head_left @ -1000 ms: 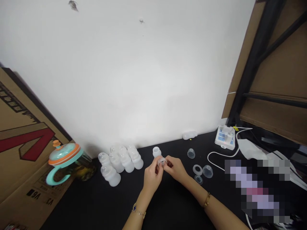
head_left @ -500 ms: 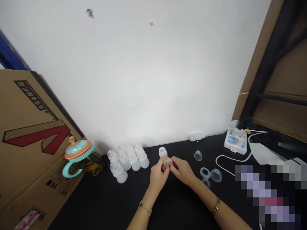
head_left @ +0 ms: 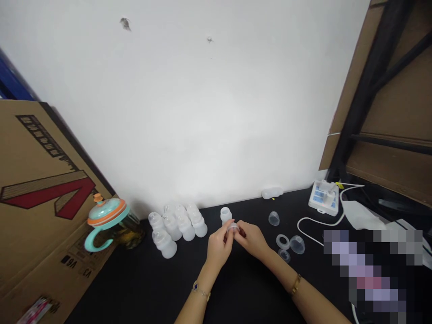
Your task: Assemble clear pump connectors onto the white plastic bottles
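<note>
Both hands meet over the black table, fingers closed round a small translucent bottle collar ring (head_left: 232, 226). My left hand (head_left: 218, 246) pinches it from the left. From the right, the fingertips of my right hand (head_left: 252, 241) press on it; fingers partly hide the ring, and whether a teat sits in it I cannot tell. Just behind them an open white baby bottle (head_left: 225, 213) stands upright without a top. To the right lie another collar ring (head_left: 282, 242), a clear teat (head_left: 284, 256) and two clear dome caps, one nearer (head_left: 297, 245) and one farther back (head_left: 274, 218).
Several capped baby bottles (head_left: 165, 245) stand grouped at left, beside a teal-lidded jug (head_left: 110, 220) and a cardboard box (head_left: 40, 180). A white power strip (head_left: 324, 198) with a cable (head_left: 308, 219) is at right. By the wall lies a whitish translucent item (head_left: 272, 193).
The whole view has shifted slightly, so things appear a little farther left. My hands stay together on the collar ring, which now looks tilted flatter between the fingers.
</note>
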The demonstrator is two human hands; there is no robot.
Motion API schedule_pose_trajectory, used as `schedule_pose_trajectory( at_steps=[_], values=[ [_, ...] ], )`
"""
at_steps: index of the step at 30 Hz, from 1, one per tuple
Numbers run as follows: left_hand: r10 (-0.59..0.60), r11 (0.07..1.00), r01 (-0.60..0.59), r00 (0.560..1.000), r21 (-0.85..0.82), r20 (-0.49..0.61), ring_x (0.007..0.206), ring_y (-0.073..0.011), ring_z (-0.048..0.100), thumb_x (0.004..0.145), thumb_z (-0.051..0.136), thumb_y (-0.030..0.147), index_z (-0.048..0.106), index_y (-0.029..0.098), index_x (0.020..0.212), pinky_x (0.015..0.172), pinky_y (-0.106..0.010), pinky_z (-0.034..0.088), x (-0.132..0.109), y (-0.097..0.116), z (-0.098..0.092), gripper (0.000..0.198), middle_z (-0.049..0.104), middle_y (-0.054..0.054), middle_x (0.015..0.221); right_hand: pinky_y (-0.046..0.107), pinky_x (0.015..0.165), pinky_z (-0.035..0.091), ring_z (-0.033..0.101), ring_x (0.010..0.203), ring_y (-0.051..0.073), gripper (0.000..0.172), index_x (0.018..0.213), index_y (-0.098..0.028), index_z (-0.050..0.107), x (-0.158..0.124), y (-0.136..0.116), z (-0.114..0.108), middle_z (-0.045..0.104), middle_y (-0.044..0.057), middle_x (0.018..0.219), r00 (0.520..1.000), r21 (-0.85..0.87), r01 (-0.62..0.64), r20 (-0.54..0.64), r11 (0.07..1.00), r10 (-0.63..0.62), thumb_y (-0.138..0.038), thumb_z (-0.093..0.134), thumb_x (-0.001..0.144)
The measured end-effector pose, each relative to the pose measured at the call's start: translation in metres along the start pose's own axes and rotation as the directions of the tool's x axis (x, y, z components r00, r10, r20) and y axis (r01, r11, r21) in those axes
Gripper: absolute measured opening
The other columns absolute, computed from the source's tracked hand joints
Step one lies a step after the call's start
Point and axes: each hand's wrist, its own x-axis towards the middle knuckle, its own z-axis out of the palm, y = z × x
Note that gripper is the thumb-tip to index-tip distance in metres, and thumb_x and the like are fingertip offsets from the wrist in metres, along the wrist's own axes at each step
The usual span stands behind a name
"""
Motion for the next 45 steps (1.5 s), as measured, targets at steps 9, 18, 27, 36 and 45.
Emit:
schedule_pose_trajectory(
  at_steps=[9,18,27,36,45],
  values=[
    [0.05,0.999,-0.05,0.999,-0.018,0.016,0.068,-0.0161,0.071,0.105,0.042,0.034,0.064,0.019,0.133,0.068,-0.025,0.056,-0.001,0.003,-0.004,0.039,0.079,-0.007,0.097,0.025,0.057,0.026,0.045,0.055,0.014,0.028,0.069,-0.024,0.04,0.001,-0.004,-0.007,0.048,-0.004,0.061,1.0,-0.004,0.012,-0.008,1.0,-0.012,-0.034,0.047,0.094],
    [0.008,1.0,-0.008,1.0,0.013,-0.012,0.074,-0.0174,0.073,0.104,0.042,0.033,0.064,0.018,0.134,0.074,-0.027,0.057,-0.004,0.006,-0.001,0.04,0.079,-0.008,0.098,0.025,0.057,0.026,0.047,0.056,0.013,0.028,0.068,-0.023,0.043,0.001,-0.004,-0.009,0.051,-0.004,0.061,1.0,-0.027,0.018,-0.019,0.999,-0.019,-0.033,0.05,0.094],
    [-0.115,0.993,0.115,0.993,-0.029,-0.006,0.057,-0.0144,0.064,0.103,0.044,0.035,0.067,0.018,0.133,0.06,-0.023,0.051,-0.003,0.012,0.002,0.041,0.074,-0.002,0.073,0.026,0.056,0.025,0.045,0.054,0.014,0.033,0.068,-0.023,0.042,0.002,-0.002,-0.008,0.049,-0.004,0.059,1.0,-0.012,0.001,-0.02,1.0,-0.002,-0.04,0.048,0.095],
    [-0.113,0.993,0.111,0.992,-0.042,-0.054,0.061,-0.0137,0.065,0.101,0.046,0.031,0.071,0.019,0.124,0.063,-0.022,0.051,-0.002,0.018,0.002,0.036,0.077,-0.003,0.081,0.025,0.056,0.03,0.051,0.055,0.014,0.033,0.071,-0.022,0.051,0.001,0.0,-0.007,0.055,-0.003,0.06,0.998,0.039,0.042,-0.047,0.998,-0.04,-0.041,0.048,0.098],
    [-0.094,0.993,0.099,0.993,0.068,-0.072,0.063,-0.0167,0.07,0.101,0.047,0.031,0.069,0.018,0.13,0.065,-0.025,0.054,-0.004,0.02,0.003,0.038,0.079,-0.005,0.082,0.025,0.056,0.03,0.05,0.055,0.014,0.034,0.071,-0.022,0.05,0.001,-0.001,-0.011,0.055,-0.003,0.061,0.999,0.047,0.051,0.012,0.998,-0.052,-0.04,0.046,0.1]
  ],
)
